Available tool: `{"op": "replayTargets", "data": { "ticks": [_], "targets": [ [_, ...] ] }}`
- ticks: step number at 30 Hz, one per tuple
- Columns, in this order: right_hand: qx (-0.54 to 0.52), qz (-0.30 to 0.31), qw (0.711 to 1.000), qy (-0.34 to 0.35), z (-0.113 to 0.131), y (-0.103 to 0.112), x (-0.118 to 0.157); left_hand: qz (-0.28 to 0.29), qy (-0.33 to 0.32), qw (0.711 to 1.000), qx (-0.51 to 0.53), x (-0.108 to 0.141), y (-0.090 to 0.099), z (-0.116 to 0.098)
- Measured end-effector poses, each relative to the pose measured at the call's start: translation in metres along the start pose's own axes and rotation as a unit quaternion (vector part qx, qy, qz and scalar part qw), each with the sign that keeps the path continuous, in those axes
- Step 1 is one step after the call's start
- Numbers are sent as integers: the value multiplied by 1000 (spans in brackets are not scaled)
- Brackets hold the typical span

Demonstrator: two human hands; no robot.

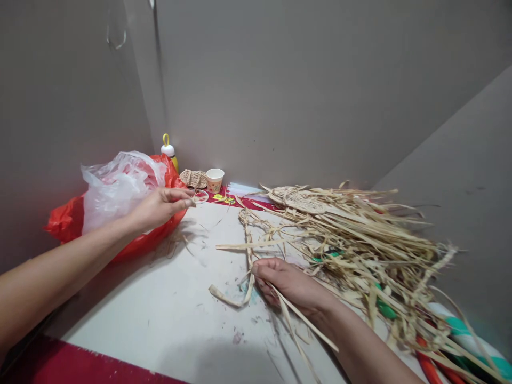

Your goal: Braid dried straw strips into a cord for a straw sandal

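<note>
A narrow braid of dry straw [248,234] runs down from a looped end on the white tabletop. Near its lower end my right hand [282,282] is closed, pinching the braid between thumb and fingers. Loose straw ends hang out below this hand, and one flat strip [230,301] curls off to its left. My left hand [168,205] is raised at the side of the plastic bags, thumb and fingertips together. Whatever lies between those fingertips is too small to make out. Just behind them sits a round, clear-rimmed object [200,197].
A big heap of straw [360,234] covers the right side, a woven oval piece [298,198] on it. Red and white plastic bags [120,192] stand left. At the back are a bottle [168,150], a woven sandal-like piece [193,178] and a paper cup [215,181]. Grey walls enclose the table.
</note>
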State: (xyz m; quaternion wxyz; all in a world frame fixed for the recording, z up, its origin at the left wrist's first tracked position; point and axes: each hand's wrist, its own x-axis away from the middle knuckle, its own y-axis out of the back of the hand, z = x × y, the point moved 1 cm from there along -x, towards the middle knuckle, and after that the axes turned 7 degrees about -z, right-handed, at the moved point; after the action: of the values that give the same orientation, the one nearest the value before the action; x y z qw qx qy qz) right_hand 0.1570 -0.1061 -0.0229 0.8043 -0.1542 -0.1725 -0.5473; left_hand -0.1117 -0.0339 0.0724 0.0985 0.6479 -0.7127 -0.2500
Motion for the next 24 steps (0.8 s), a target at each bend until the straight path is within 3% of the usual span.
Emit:
{"op": "replayTargets", "data": {
  "ticks": [3, 5, 8, 10, 13, 16, 19, 24],
  "targets": [
    [-4, 3, 1000, -2, 1, 0, 1, -63, 9, 998, 20, 6, 3, -11],
    [-11, 9, 1000, -2, 1, 1, 0, -67, 26, 997, 41, 16, -3, -20],
    [-30, 14, 999, -6, -1, 2, -1, 9, 119, 985, 127, 39, -27, -25],
    [-49, 21, 999, -7, -2, 2, -2, 74, 192, 962, 179, 55, -51, -22],
    [-77, 39, 996, -8, -1, 2, -1, 118, 292, 920, 235, 71, -88, -12],
    [-78, 46, 996, -14, 1, 1, 0, 92, 322, 892, 305, 73, -112, -3],
    [-77, 41, 996, -15, 2, 1, 1, 103, 352, 867, 338, 72, -123, 2],
    [-87, 39, 995, -12, 5, -1, 2, 126, 339, 869, 339, 74, -128, 7]
  ]
}}
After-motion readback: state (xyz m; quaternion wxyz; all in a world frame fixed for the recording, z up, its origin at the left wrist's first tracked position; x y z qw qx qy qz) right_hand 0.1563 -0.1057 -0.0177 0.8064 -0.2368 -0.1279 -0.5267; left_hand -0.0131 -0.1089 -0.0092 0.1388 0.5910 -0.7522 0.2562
